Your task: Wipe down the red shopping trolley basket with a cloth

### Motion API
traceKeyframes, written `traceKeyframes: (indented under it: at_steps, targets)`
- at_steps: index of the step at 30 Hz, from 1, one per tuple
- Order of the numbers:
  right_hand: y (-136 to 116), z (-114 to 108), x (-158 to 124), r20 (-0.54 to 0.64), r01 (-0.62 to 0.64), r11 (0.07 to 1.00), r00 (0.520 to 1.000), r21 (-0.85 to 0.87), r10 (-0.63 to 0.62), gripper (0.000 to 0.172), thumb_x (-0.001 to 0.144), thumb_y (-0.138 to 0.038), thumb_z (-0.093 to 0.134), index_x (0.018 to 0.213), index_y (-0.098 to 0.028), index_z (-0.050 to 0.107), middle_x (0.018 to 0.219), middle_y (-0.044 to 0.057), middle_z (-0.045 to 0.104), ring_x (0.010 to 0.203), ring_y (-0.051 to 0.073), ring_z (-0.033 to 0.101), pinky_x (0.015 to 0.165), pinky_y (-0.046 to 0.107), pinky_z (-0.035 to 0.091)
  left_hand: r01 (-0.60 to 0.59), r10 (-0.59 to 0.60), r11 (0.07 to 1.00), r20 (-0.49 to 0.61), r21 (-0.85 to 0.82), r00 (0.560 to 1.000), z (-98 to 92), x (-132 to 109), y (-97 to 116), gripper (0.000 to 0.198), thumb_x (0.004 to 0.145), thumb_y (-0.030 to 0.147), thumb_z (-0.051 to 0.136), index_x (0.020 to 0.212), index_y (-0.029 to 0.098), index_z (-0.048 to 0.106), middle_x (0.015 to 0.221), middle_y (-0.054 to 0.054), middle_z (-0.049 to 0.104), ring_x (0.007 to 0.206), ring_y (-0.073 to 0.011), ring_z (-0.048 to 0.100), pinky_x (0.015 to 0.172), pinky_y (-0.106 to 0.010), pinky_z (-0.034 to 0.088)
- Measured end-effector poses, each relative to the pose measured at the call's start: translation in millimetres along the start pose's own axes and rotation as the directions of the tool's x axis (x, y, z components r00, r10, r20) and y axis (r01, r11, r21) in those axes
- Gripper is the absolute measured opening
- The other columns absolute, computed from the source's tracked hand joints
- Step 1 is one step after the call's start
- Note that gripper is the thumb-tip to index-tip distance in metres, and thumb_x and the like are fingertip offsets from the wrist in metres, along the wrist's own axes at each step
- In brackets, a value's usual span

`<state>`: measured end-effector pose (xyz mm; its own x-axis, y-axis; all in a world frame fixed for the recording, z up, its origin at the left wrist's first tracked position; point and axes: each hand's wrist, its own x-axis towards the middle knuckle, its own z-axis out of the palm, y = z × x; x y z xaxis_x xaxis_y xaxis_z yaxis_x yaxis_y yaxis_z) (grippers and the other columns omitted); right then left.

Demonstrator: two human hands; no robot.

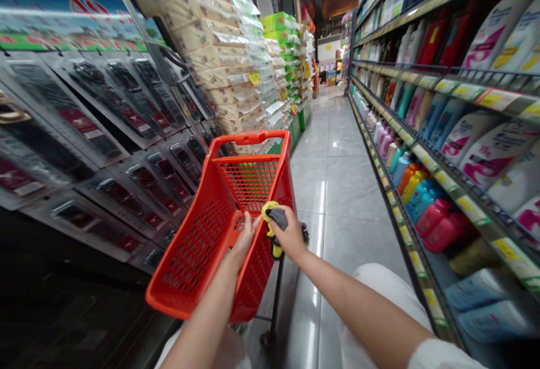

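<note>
A red plastic shopping basket on a wheeled black frame stands in a shop aisle in front of me; I see nothing inside it. My right hand is wrapped round its grey and yellow handle at the basket's near right corner. My left hand rests on the basket's near rim just left of the handle, fingers curled over the edge.
Hanging blister packs of dark tools line the left wall. Stacked tissue packs rise ahead on the left. Shelves of bottles and detergent bags run along the right. A glossy grey tiled floor stretches ahead.
</note>
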<state>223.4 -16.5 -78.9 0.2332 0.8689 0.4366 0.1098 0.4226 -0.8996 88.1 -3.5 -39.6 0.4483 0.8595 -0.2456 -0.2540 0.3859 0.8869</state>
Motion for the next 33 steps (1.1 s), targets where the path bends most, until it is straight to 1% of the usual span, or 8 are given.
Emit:
traceKeyframes:
  at_steps: [2, 4, 8, 16, 19, 28, 30, 33]
  targets:
    - [7.9, -3.4, 24.4, -0.179, -0.154, 0.988, 0.971, 0.029, 0.156, 0.035, 0.077, -0.028, 0.064, 0.110, -0.022, 0.056, 0.103, 0.003, 0.064, 0.098, 0.019, 0.060, 0.092, 0.035, 0.048, -0.002, 0.002, 1.000, 0.004, -0.004, 1.000, -4.3, 1.8, -2.9, 0.074, 0.091, 0.068, 0.025, 0.149, 0.024, 0.035, 0.135, -0.006, 0.060, 0.128, -0.0271, 0.053, 0.115, -0.042, 0.031]
    - [12.7, -7.1, 53.6, -0.283, -0.173, 0.985, 0.943, 0.025, 0.172, 0.038, 0.075, -0.029, 0.066, 0.111, -0.021, 0.057, 0.105, 0.004, 0.062, 0.100, 0.019, 0.059, 0.095, 0.036, 0.047, 0.002, -0.002, 1.000, 0.001, 0.000, 1.000, -8.7, 3.6, -5.7, 0.076, 0.089, 0.070, 0.026, 0.150, 0.026, 0.034, 0.137, -0.005, 0.059, 0.130, -0.0269, 0.050, 0.116, -0.041, 0.029]
    - [11.0, -8.0, 88.3, -0.217, -0.008, 1.000, 0.976, -0.029, 0.002, 0.033, 0.076, -0.023, 0.064, 0.109, -0.021, 0.064, 0.111, 0.006, 0.059, 0.108, 0.019, 0.057, 0.100, 0.033, 0.044, -0.006, 0.006, 1.000, 0.008, 0.005, 1.000, -13.5, 3.8, -7.9, 0.075, 0.089, 0.071, 0.026, 0.150, 0.027, 0.033, 0.139, -0.002, 0.057, 0.133, -0.0256, 0.047, 0.117, -0.039, 0.027]
    - [-9.1, -2.2, 26.2, 0.061, 0.012, 0.969, 0.998, -0.246, 0.003, 0.025, 0.083, -0.031, 0.062, 0.107, -0.027, 0.066, 0.103, 0.002, 0.061, 0.100, 0.018, 0.061, 0.090, 0.030, 0.048, -0.043, 0.047, 0.998, 0.087, -0.039, 0.995, -8.3, -0.5, -3.8, 0.071, 0.091, 0.064, 0.033, 0.150, 0.025, 0.032, 0.138, -0.005, 0.057, 0.133, -0.0258, 0.047, 0.117, -0.040, 0.027]
    - [-8.8, -2.0, 29.2, 0.028, -0.030, 0.960, 0.999, -0.279, 0.039, 0.024, 0.081, -0.028, 0.062, 0.105, -0.028, 0.066, 0.101, 0.001, 0.061, 0.097, 0.018, 0.062, 0.087, 0.029, 0.048, -0.048, 0.052, 0.998, 0.076, -0.046, 0.996, -7.3, -0.4, -4.9, 0.069, 0.092, 0.063, 0.032, 0.150, 0.025, 0.033, 0.136, -0.005, 0.059, 0.131, -0.0259, 0.048, 0.117, -0.040, 0.028]
    - [-8.8, -29.2, 153.2, -0.359, -0.221, 0.934, 0.927, -0.280, 0.111, 0.028, 0.079, -0.024, 0.059, 0.107, -0.025, 0.063, 0.108, 0.004, 0.058, 0.098, 0.020, 0.059, 0.088, 0.032, 0.046, -0.010, 0.009, 0.996, 0.006, 0.090, 1.000, 3.9, -17.4, -3.1, 0.070, 0.090, 0.067, 0.029, 0.147, 0.027, 0.039, 0.135, -0.004, 0.059, 0.135, -0.0262, 0.043, 0.117, -0.044, 0.025]
    - [-6.7, -35.2, 172.4, -0.389, -0.165, 0.952, 0.920, -0.258, 0.053, 0.032, 0.078, -0.021, 0.058, 0.109, -0.024, 0.061, 0.111, 0.005, 0.056, 0.101, 0.020, 0.057, 0.091, 0.032, 0.045, -0.004, 0.005, 0.993, -0.010, 0.119, 1.000, 6.1, -19.7, -2.0, 0.069, 0.090, 0.067, 0.029, 0.146, 0.028, 0.041, 0.135, -0.004, 0.059, 0.136, -0.0262, 0.042, 0.118, -0.044, 0.025]
    - [9.3, -31.7, 173.4, -0.278, 0.017, 0.962, 0.956, -0.271, -0.095, 0.036, 0.074, -0.012, 0.055, 0.108, -0.023, 0.060, 0.112, 0.005, 0.054, 0.105, 0.020, 0.055, 0.094, 0.032, 0.044, 0.000, 0.002, 0.991, -0.015, 0.137, 1.000, 7.0, -19.6, -1.2, 0.066, 0.091, 0.065, 0.029, 0.144, 0.028, 0.044, 0.134, -0.003, 0.061, 0.136, -0.0259, 0.042, 0.117, -0.043, 0.025]
